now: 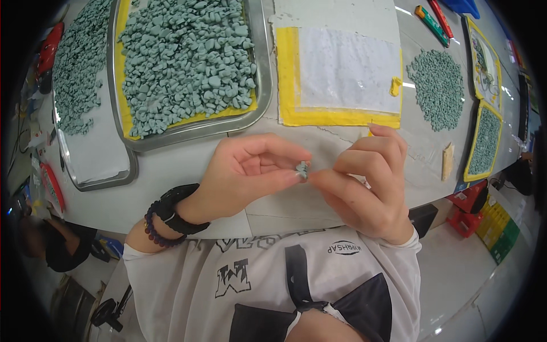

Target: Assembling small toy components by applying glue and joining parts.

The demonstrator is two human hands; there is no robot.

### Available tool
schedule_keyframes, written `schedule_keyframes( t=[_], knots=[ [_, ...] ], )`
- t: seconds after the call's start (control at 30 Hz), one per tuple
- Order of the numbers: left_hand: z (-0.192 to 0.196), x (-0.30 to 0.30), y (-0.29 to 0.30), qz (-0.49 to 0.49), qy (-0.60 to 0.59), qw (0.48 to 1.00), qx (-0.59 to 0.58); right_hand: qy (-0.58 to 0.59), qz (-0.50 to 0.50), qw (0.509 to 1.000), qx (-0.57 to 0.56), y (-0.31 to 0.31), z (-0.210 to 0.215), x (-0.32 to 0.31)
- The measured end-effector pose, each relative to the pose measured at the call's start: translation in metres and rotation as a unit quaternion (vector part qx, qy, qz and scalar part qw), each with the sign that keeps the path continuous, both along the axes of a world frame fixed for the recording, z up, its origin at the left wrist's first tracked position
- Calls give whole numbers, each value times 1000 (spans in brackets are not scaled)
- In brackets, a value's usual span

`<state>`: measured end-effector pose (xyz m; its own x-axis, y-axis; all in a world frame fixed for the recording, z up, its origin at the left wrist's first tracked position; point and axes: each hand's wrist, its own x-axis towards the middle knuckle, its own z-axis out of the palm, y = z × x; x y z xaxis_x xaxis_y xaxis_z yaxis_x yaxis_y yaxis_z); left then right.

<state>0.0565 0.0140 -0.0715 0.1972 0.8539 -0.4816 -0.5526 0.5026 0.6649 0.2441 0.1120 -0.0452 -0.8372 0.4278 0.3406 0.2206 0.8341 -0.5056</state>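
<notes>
Between the thumb and fingers of my left hand (250, 171) is a small grey-green molded piece (302, 169), held over the near part of the table. My right hand (370, 182) comes to it from the other side, thumb and index finger pinched at the piece's right edge. Whether the right fingertips hold a bit of their own is too small to tell. Beyond my left hand, a metal tray (263, 68) carries a heap of similar grey-green pieces (185, 62). A white sheet edged with yellow tape (347, 68) lies beyond both hands.
At the right lie a pile of smaller green pieces (437, 88), a green cutter-like tool (433, 25), a red tool (441, 17) and a yellow-edged tray (484, 142). Another metal tray (102, 182) with pieces stands at the left. A person (62, 245) is at the far left.
</notes>
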Motion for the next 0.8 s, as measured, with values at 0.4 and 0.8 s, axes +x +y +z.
schedule_keyframes(
  t=[0.4, 0.8],
  knots=[
    [-2, 0, -3, 14, -14, 1000, 7, 26, -21, 999, -26, -2, -5, -5],
    [-8, 3, -6, 23, -3, 998, 53, 24, -12, 999, -45, -3, -8, -9]
  ],
)
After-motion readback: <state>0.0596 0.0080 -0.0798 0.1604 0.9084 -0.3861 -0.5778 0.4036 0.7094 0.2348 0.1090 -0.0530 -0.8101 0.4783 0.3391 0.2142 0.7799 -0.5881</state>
